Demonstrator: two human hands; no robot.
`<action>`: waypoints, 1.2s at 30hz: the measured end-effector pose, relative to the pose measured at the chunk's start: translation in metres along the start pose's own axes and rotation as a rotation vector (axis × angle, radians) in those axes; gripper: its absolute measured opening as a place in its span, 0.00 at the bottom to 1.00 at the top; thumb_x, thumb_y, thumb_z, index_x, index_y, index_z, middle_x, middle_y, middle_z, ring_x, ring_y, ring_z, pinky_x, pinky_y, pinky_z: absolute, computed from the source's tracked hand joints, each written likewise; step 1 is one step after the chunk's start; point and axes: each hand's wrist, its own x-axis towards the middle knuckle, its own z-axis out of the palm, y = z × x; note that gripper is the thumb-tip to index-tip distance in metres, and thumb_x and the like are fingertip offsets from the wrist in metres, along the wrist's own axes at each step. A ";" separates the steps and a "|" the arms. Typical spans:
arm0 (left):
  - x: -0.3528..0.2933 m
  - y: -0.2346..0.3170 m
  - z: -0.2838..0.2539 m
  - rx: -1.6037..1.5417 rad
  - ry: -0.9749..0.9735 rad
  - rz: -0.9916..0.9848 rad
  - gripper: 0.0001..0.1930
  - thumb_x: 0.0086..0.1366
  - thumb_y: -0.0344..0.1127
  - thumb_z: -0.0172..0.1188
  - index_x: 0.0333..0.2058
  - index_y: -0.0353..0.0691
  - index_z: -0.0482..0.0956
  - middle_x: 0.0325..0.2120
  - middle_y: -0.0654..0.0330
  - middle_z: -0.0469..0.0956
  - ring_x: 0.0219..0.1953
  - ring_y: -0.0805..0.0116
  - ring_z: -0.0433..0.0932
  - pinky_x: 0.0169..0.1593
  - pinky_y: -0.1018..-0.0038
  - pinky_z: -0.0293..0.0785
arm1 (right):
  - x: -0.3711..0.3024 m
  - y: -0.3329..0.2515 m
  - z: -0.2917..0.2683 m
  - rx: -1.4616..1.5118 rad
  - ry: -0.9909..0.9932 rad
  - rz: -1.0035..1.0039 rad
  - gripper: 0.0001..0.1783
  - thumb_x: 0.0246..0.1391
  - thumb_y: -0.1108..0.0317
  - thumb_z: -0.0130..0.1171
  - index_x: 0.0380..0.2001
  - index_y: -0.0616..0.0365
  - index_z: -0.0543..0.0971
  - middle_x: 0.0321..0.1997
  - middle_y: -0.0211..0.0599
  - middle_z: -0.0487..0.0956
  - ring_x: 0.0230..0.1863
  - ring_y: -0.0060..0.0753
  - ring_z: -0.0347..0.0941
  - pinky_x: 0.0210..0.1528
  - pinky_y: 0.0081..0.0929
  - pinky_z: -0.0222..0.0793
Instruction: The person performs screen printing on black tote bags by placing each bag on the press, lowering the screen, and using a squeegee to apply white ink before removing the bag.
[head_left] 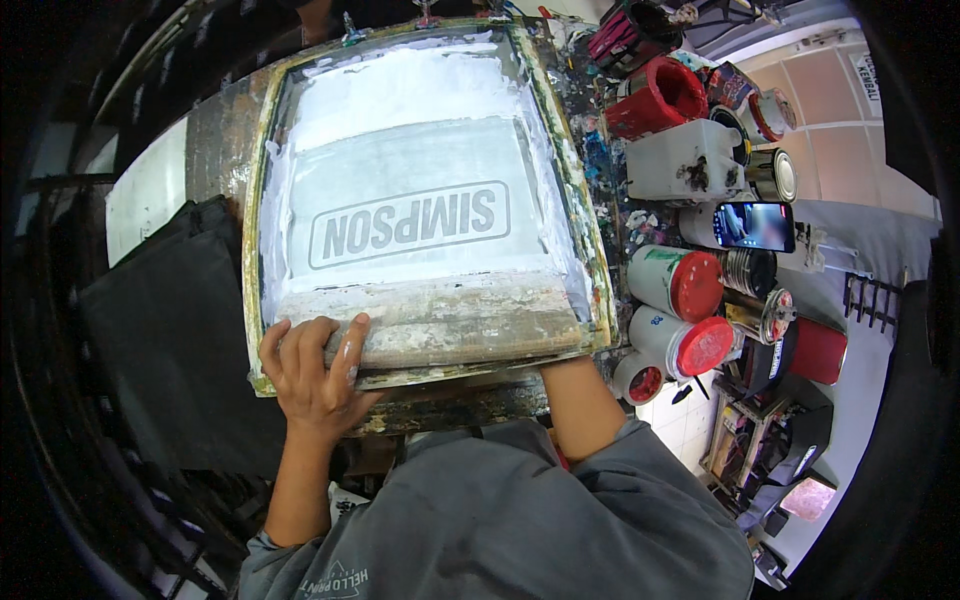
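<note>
A screen-printing frame [592,230] with paint-crusted edges lies before me, its pale mesh smeared with white ink [410,85] at the far end and sides. Grey block lettering inside a rounded outline [410,224] shows in the mesh, upside down to me. Across the near end rests a wide, ink-stained wooden squeegee [460,320]. My left hand [318,370] is closed over the near left edge of the frame, its fingers on top against the squeegee's left end, its thumb lower down. My right forearm [582,405] runs under the near right edge; that hand is hidden.
Black fabric pieces [180,330] lie at the left. Along the right stand red-lidded tubs [690,285], a red bucket [660,100], a whitish jerrycan [685,160] and several tins. A lit phone [755,226] is propped among them. Clamps [352,30] line the far edge.
</note>
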 end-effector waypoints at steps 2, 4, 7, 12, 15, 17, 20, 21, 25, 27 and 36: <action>-0.001 -0.002 0.000 0.014 -0.014 0.009 0.46 0.34 0.62 0.77 0.54 0.49 0.80 0.40 0.58 0.74 0.46 0.59 0.75 0.62 0.48 0.64 | -0.003 -0.001 0.001 0.009 0.009 0.006 0.41 0.70 0.35 0.39 0.69 0.57 0.66 0.67 0.43 0.73 0.66 0.43 0.70 0.65 0.43 0.67; -0.001 -0.002 0.000 0.015 -0.009 0.008 0.46 0.35 0.63 0.78 0.54 0.49 0.80 0.40 0.58 0.74 0.46 0.59 0.75 0.62 0.47 0.64 | -0.006 -0.001 0.002 0.020 0.018 0.013 0.41 0.70 0.35 0.38 0.69 0.58 0.66 0.67 0.44 0.73 0.66 0.43 0.70 0.65 0.43 0.67; -0.003 -0.002 0.002 0.013 -0.008 -0.001 0.46 0.34 0.63 0.78 0.54 0.49 0.80 0.41 0.58 0.74 0.47 0.58 0.75 0.62 0.47 0.64 | -0.007 -0.002 0.004 0.032 0.027 0.013 0.41 0.70 0.34 0.37 0.69 0.58 0.66 0.67 0.44 0.74 0.66 0.43 0.69 0.66 0.43 0.66; -0.002 0.000 0.000 -0.011 -0.021 -0.020 0.46 0.32 0.58 0.80 0.55 0.49 0.80 0.42 0.58 0.74 0.48 0.58 0.75 0.63 0.47 0.64 | -0.008 -0.002 0.008 0.051 0.031 0.010 0.42 0.70 0.34 0.36 0.69 0.59 0.65 0.67 0.44 0.74 0.67 0.43 0.69 0.67 0.43 0.64; 0.000 0.001 -0.001 -0.018 -0.006 -0.021 0.48 0.31 0.56 0.80 0.56 0.50 0.79 0.42 0.59 0.74 0.49 0.58 0.74 0.63 0.48 0.63 | -0.008 -0.003 0.010 0.066 0.032 0.008 0.42 0.71 0.34 0.35 0.69 0.59 0.65 0.67 0.45 0.74 0.67 0.43 0.69 0.68 0.43 0.63; 0.000 0.002 -0.002 -0.019 -0.004 -0.015 0.48 0.31 0.56 0.79 0.57 0.50 0.79 0.43 0.59 0.74 0.49 0.58 0.74 0.63 0.48 0.63 | -0.008 -0.001 0.011 0.077 0.031 0.007 0.42 0.71 0.34 0.35 0.69 0.59 0.65 0.67 0.45 0.74 0.67 0.43 0.68 0.69 0.43 0.62; -0.002 0.000 -0.001 -0.015 -0.017 -0.012 0.49 0.31 0.57 0.78 0.58 0.50 0.78 0.43 0.58 0.74 0.50 0.58 0.74 0.64 0.48 0.63 | -0.007 0.002 0.013 0.093 0.031 0.004 0.43 0.71 0.33 0.34 0.69 0.59 0.65 0.67 0.45 0.74 0.68 0.43 0.68 0.70 0.43 0.61; -0.003 0.000 -0.001 -0.016 -0.021 -0.013 0.49 0.30 0.56 0.78 0.58 0.50 0.78 0.44 0.58 0.74 0.50 0.58 0.74 0.64 0.48 0.63 | -0.007 0.002 0.014 0.095 0.031 0.002 0.43 0.71 0.33 0.33 0.69 0.60 0.65 0.66 0.45 0.74 0.68 0.43 0.68 0.70 0.43 0.61; -0.002 0.001 -0.002 -0.013 -0.031 -0.019 0.50 0.30 0.56 0.78 0.59 0.50 0.77 0.44 0.58 0.74 0.50 0.58 0.74 0.64 0.48 0.62 | -0.007 0.004 0.016 0.112 0.024 -0.006 0.43 0.71 0.33 0.32 0.70 0.60 0.64 0.66 0.46 0.74 0.68 0.44 0.68 0.71 0.43 0.59; -0.002 0.002 -0.001 -0.013 -0.027 -0.020 0.50 0.31 0.57 0.78 0.59 0.50 0.77 0.44 0.58 0.74 0.50 0.58 0.74 0.64 0.48 0.62 | -0.007 0.003 0.016 0.125 0.021 -0.014 0.44 0.71 0.33 0.32 0.70 0.60 0.64 0.66 0.46 0.74 0.68 0.44 0.67 0.71 0.43 0.59; -0.004 0.003 0.002 -0.064 0.009 -0.047 0.54 0.18 0.48 0.83 0.57 0.54 0.80 0.44 0.60 0.74 0.49 0.59 0.73 0.64 0.50 0.62 | -0.036 -0.072 0.031 0.224 -0.181 -0.109 0.45 0.71 0.32 0.29 0.70 0.61 0.63 0.66 0.47 0.75 0.69 0.44 0.67 0.74 0.44 0.55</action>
